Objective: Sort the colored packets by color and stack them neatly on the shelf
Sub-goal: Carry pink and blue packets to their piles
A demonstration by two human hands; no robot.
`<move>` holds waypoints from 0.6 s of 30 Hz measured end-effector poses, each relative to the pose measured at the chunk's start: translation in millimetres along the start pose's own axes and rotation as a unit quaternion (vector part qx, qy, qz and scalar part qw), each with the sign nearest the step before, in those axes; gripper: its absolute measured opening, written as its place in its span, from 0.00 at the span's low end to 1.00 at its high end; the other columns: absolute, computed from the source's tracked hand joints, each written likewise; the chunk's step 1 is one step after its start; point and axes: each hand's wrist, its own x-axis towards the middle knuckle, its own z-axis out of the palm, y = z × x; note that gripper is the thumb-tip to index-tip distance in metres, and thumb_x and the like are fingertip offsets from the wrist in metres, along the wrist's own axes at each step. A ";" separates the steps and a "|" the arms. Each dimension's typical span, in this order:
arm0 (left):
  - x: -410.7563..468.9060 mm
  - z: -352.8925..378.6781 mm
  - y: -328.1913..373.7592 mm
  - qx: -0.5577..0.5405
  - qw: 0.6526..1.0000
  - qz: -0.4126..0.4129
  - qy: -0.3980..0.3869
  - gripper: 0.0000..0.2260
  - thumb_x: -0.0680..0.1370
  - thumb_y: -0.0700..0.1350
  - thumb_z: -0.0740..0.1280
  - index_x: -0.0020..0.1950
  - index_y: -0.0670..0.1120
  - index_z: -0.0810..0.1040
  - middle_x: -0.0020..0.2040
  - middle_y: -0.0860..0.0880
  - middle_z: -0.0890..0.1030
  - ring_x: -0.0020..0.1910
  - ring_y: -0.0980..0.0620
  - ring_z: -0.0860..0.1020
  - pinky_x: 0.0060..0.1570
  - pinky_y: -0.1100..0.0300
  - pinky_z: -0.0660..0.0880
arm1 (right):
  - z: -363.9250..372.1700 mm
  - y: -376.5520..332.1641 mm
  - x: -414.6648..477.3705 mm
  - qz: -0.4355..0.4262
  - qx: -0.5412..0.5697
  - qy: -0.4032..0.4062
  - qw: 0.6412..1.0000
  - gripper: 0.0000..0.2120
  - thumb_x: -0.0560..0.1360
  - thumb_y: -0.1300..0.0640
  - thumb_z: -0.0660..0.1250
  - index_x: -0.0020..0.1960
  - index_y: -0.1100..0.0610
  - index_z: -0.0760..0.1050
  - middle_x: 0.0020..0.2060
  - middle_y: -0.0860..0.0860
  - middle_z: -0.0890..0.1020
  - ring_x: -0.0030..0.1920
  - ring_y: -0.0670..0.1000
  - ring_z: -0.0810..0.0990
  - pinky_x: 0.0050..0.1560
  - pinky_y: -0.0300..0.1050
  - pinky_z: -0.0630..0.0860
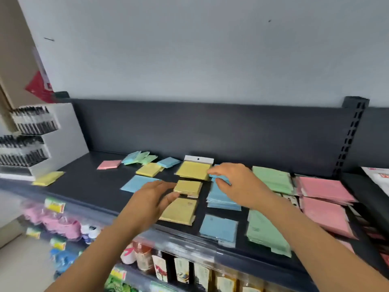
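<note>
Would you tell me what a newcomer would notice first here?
Two hands work over the dark shelf: the left hand at a yellow packet, the right hand pinching a blue packet. Right of them lie green stacks and pink stacks; loose packets scatter at left.
</note>
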 end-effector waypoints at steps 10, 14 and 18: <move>-23.2 -65.4 -190.0 0.006 0.999 -0.033 0.004 0.41 0.67 0.77 0.40 0.63 0.54 0.75 0.60 0.56 0.76 0.60 0.54 0.72 0.60 0.58 0.70 | 119.4 -111.4 129.6 -0.001 -0.037 -0.048 0.998 0.18 0.77 0.58 0.60 0.67 0.49 0.71 0.65 0.47 0.75 0.64 0.50 0.73 0.63 0.43 0.69; -16.3 -90.4 -266.4 0.011 0.999 -0.038 0.000 0.42 0.66 0.77 0.39 0.62 0.55 0.76 0.60 0.57 0.76 0.61 0.55 0.72 0.60 0.57 0.70 | 162.4 -149.6 175.0 0.020 -0.036 -0.070 0.997 0.19 0.78 0.57 0.59 0.68 0.48 0.69 0.67 0.45 0.72 0.67 0.48 0.70 0.66 0.42 0.66; -5.5 -101.5 -319.8 0.017 0.999 -0.032 -0.013 0.43 0.65 0.77 0.38 0.62 0.54 0.76 0.60 0.57 0.77 0.60 0.54 0.73 0.60 0.57 0.71 | 191.0 -171.0 203.4 0.056 -0.041 -0.099 0.993 0.20 0.78 0.56 0.59 0.70 0.48 0.66 0.68 0.46 0.71 0.66 0.48 0.70 0.67 0.45 0.67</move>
